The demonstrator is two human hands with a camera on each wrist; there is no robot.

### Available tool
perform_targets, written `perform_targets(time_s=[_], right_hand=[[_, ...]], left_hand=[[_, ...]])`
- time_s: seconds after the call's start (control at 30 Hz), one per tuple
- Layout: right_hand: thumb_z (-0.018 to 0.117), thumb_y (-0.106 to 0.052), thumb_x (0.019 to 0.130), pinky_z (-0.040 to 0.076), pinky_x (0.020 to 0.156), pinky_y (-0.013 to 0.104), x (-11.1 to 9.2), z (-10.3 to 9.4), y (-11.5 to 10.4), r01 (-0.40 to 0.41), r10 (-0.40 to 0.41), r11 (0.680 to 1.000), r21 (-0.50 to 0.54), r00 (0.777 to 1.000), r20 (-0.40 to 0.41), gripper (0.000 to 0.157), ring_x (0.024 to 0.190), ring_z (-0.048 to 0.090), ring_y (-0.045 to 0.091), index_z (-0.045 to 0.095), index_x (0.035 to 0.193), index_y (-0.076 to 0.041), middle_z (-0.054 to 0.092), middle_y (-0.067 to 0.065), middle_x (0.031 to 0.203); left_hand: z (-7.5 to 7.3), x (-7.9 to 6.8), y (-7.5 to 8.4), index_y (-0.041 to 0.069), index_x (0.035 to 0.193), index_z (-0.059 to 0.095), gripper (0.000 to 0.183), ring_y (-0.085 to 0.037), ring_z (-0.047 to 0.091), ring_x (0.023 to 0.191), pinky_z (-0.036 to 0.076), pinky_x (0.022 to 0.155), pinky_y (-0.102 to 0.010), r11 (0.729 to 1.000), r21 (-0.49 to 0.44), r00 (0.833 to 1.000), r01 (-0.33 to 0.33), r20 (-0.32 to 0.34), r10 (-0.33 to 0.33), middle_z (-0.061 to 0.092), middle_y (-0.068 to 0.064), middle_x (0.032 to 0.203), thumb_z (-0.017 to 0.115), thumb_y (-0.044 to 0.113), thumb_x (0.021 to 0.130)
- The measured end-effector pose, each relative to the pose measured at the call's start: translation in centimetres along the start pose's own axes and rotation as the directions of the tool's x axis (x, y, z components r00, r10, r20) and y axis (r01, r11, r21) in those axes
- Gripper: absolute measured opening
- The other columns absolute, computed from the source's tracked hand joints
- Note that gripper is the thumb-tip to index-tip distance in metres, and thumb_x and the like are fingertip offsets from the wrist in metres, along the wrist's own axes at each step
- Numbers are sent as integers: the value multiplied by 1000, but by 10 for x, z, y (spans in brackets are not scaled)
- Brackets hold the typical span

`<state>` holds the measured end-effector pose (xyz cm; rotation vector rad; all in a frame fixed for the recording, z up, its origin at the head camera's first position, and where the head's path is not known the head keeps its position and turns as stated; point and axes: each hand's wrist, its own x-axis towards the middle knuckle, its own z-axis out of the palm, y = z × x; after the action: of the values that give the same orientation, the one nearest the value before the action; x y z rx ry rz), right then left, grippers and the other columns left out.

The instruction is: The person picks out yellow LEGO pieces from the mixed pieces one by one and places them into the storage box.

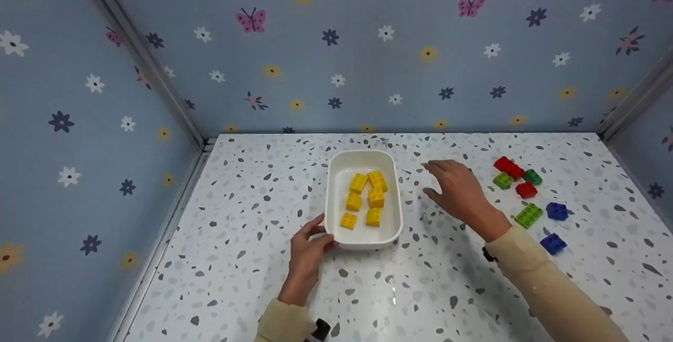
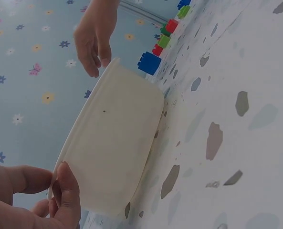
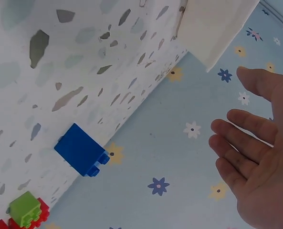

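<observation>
A white plastic container holds several yellow toy bricks on its floor. At its near left corner my left hand pinches the rim between thumb and fingers, also plain in the left wrist view. To the right of the container my right hand hovers over the table, fingers extended and thumb apart, with nothing in it. A blue brick lies on the table near that hand in the right wrist view; the hand mostly hides it from the head view.
On the right side of the table lie red bricks, green bricks and blue bricks, loosely scattered. A flower-patterned wall rises behind the table, and side panels stand left and right.
</observation>
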<state>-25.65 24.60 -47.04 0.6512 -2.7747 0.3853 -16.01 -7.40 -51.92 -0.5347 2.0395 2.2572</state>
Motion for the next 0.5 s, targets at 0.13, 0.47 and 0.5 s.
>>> perform_targets(time_s=[0.13,0.47,0.5], right_hand=[[84,-17,92,48,112,62,-12,3,-1,-44,44,999,5,999,16,58,131,59,46,62,141,6,62,27,142],[81,-31,95,39,119,64,-35,18,-8,-134,136,991,-24,987,83,75,142,49,47,49,154,3,49,26,157],[80,-33,96,38,120,64,-38,20,-10,-149,151,988,-27,984,95,78,144,47,47,46,156,3,46,26,159]], left_hand=[[0,0,2,1,152,56,58,-26,68,96,63,85,-27,1000,12,1000,9,-3,-9,56,-22,127,66,-4,95],[0,4,0,1,151,55,58,-26,67,94,62,84,-27,1000,-16,1000,19,10,-19,57,-23,125,64,-6,94],[0,5,0,1,151,55,58,-26,67,93,62,84,-27,1000,-21,1000,23,11,-22,57,-23,125,63,-6,94]])
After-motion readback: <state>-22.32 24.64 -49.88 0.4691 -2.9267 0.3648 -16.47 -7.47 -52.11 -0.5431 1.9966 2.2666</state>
